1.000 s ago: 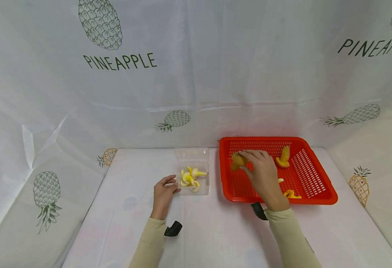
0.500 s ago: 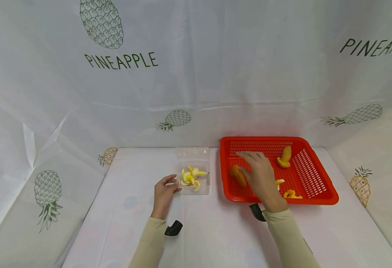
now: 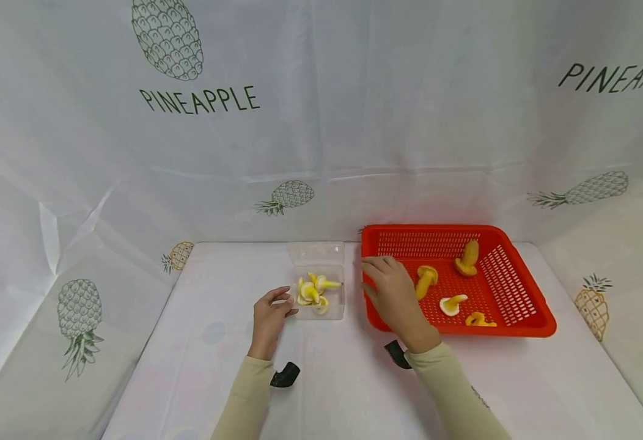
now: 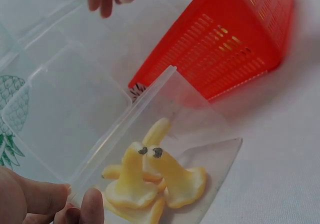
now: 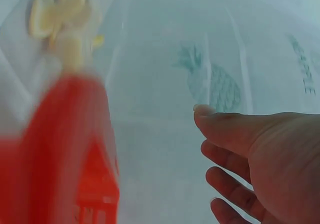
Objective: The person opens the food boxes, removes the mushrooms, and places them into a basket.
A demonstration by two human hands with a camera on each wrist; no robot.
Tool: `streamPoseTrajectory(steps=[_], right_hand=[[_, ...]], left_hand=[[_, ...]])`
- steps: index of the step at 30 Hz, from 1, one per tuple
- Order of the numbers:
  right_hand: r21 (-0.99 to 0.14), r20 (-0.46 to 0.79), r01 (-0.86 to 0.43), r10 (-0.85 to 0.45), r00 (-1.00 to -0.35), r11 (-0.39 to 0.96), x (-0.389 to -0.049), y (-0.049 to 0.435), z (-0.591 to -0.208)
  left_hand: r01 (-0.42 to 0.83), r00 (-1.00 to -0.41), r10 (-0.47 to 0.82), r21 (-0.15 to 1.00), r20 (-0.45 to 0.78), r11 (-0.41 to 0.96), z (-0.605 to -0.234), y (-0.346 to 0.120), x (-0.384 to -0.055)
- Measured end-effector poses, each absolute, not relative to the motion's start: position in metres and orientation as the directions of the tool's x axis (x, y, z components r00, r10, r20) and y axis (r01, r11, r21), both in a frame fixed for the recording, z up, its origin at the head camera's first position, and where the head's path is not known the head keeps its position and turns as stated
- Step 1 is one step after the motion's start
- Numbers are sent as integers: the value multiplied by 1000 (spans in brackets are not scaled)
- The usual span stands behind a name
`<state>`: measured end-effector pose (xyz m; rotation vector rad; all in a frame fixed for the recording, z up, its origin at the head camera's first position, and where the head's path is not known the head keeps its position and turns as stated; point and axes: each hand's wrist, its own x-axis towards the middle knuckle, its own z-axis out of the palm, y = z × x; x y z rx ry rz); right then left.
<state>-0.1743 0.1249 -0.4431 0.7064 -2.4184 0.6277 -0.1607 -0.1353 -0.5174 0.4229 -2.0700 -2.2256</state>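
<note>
By the left hand (image 3: 268, 322), a clear box (image 3: 334, 311) of yellow mushrooms (image 3: 310, 293) is pinched at its left rim, near the table's (image 3: 211, 360) back edge. The right hand (image 3: 394, 297), fingers spread, is held over a red basket's (image 3: 508, 331) left edge, more mushrooms (image 3: 467, 264) inside.

The box (image 3: 335, 310) of mushrooms (image 3: 310, 294) stands left of the basket (image 3: 492, 294) holding apparently four more.

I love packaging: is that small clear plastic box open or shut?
Open: the box has its clear lid swung back, leaving yellow mushroom shapes uncovered inside.
</note>
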Motion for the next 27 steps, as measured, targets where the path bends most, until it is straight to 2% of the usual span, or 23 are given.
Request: streamPoseTrajectory(steps=[7,14,22,27], right_hand=[[-245,580,-656,-434,-689,714,-174,92,-451],[-262,498,-653,-480,-722,710,-183,70,-460],[-148,406,-643,-546,-732,752,-193,55,-478],[-169,324,-633,-564,-759,755,-199,49,-482]], left_hand=[[-149,-957,-239,985,-165,-84,-516,-134,-160],[-150,-956,-241,985,-168,-91,-515,-134,-160],[-150,-959,-231,985,-166,-86,-516,-134,-161],[-134,-962,-230,987,-150,-85,-518,-136,-162]])
